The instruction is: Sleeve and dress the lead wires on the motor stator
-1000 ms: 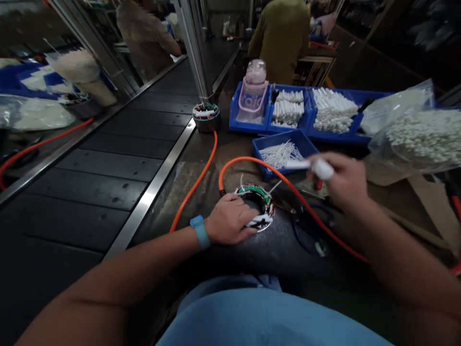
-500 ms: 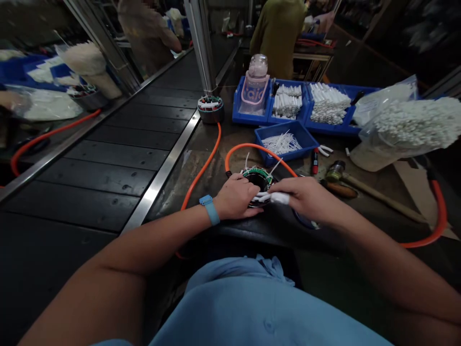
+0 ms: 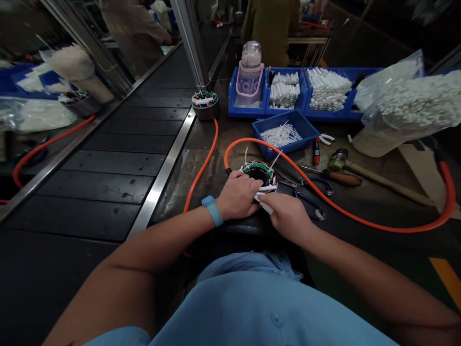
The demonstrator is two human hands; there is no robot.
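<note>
Left fingers (image 3: 248,183) overlap the wired ring (image 3: 262,168); right fingers (image 3: 273,199) alongside.

Orange cable (image 3: 301,176) arcs between wired ring (image 3: 257,164) and small blue tray (image 3: 293,145); open bench (image 3: 213,166) left of loop

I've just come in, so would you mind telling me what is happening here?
A person's left hand rests on a round part ringed with green and white wiring; the right hand pinches a small white piece, partly hidden, at that part's near side. A thick orange cable curves behind the part and off rightward. Beyond is a blue plastic tray of thin white strips.
</note>
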